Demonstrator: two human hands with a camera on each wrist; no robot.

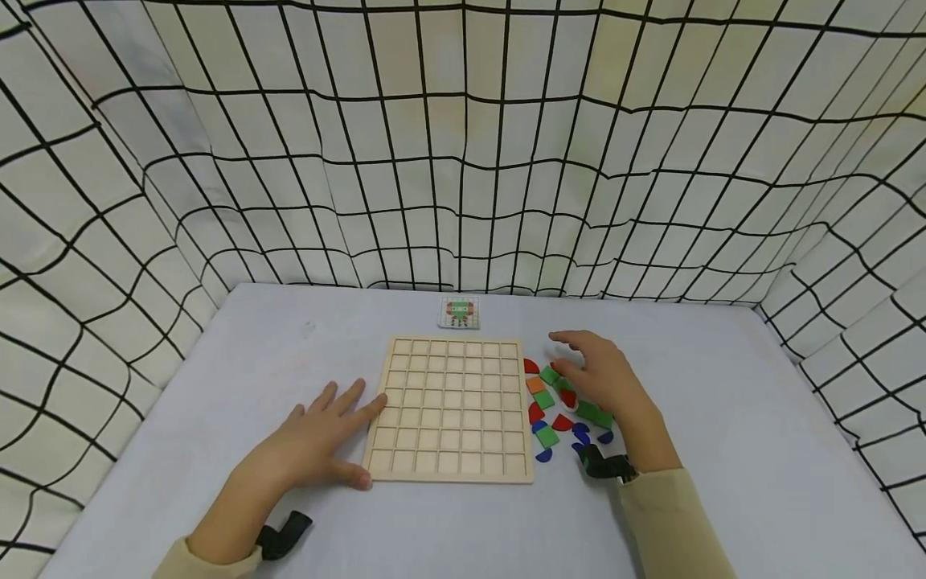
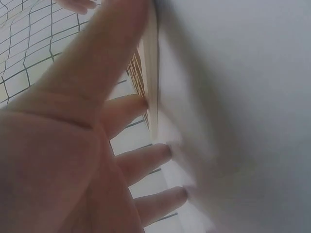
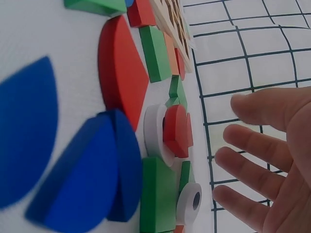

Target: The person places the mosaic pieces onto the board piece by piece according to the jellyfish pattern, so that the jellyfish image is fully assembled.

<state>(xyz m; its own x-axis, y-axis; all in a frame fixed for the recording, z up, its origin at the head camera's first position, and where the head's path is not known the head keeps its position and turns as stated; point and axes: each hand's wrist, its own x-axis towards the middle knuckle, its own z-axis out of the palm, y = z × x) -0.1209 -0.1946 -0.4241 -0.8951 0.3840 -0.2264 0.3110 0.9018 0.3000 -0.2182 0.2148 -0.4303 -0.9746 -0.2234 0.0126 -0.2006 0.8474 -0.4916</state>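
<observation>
A wooden grid board (image 1: 454, 410) with many square cells lies flat on the table. My left hand (image 1: 318, 438) is at its left side, fingers spread, index fingertip and thumb at the board's edge; the left wrist view shows the board's side (image 2: 152, 73) against these fingers. My right hand (image 1: 600, 370) hovers over the loose pieces right of the board, fingers relaxed and holding nothing. Beneath it lie green blocks (image 3: 158, 194), red quarter-round pieces (image 3: 121, 68), blue rounded pieces (image 3: 80, 174) and white rings (image 3: 189, 204). One red piece (image 3: 175, 128) leans on a ring.
A small printed card (image 1: 459, 313) lies behind the board. An orange square (image 1: 534, 385) sits among the pieces by the board's right edge. White walls with black netting (image 1: 463, 161) surround the white table (image 1: 723, 418) at the back and sides.
</observation>
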